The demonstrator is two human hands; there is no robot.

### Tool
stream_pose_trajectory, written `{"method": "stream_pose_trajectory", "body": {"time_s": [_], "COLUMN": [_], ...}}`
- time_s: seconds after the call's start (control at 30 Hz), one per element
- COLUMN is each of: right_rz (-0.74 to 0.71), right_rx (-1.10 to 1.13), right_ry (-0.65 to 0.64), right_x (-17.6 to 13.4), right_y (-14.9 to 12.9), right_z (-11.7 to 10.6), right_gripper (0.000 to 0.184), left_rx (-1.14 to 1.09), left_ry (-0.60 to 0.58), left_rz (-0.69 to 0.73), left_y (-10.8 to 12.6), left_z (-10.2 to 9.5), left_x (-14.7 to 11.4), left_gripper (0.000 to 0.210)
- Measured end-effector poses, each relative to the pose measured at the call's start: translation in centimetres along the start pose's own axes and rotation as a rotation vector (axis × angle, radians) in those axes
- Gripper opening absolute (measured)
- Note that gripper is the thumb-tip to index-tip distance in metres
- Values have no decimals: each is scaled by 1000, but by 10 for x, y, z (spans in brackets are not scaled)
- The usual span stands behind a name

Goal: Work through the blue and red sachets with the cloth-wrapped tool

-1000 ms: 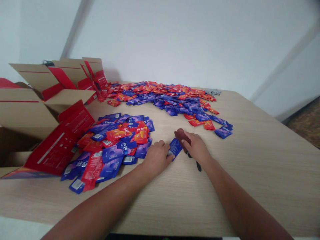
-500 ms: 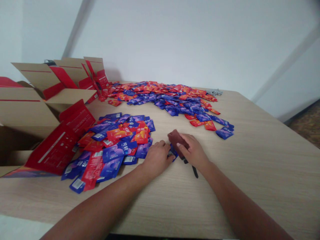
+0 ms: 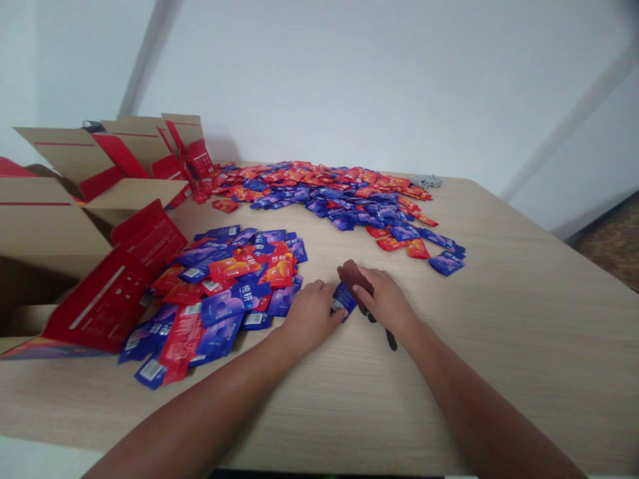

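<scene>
My left hand (image 3: 312, 314) rests on the table with its fingers curled at the left edge of a blue sachet (image 3: 344, 298), holding it down. The sachet lies flat, its barcode end partly under my fingers. My right hand (image 3: 387, 298) is closed around a reddish-brown, blocky object (image 3: 352, 276) with black parts at its near end; I cannot make out its kind. This object is beside the sachet's right edge, partly covering it. A dark strip (image 3: 391, 340) shows below my right hand. Left of my left hand lies a loose pile of blue and red sachets (image 3: 234, 303).
Open cardboard boxes (image 3: 50, 229) with red flaps line the left side; one red flap (image 3: 102, 303) leans by the near pile. A long heap of red and blue sachets (image 3: 319, 189) runs along the wall. Something grey (image 3: 426, 181) lies at its right end.
More of the blue sachet shows between my hands now. The brown object has shifted slightly and turned in my right hand. The camera view has moved a little.
</scene>
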State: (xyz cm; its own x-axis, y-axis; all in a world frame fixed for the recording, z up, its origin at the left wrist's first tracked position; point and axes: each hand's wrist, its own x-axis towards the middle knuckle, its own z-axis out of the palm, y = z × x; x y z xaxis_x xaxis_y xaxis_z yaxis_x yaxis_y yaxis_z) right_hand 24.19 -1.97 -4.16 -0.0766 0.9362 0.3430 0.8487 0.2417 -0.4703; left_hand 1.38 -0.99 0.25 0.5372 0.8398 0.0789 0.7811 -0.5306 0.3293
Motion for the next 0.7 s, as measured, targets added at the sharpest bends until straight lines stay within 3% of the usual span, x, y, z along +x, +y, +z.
{"method": "stream_pose_trajectory", "body": {"time_s": [0.37,0.7], "right_rz": [125,209], "right_rx": [-139,-130], "right_ry": [110,169], "right_x": [8,12], "right_y": [21,43], "right_z": [-5,-6], "right_gripper": [47,51], "left_rx": [-64,-176], "left_ry": [-14,23], "left_rz": [-29,-97], "left_y": [-7,-4], "left_z": [1,0], "left_x": [4,1], "left_gripper": [35,35]}}
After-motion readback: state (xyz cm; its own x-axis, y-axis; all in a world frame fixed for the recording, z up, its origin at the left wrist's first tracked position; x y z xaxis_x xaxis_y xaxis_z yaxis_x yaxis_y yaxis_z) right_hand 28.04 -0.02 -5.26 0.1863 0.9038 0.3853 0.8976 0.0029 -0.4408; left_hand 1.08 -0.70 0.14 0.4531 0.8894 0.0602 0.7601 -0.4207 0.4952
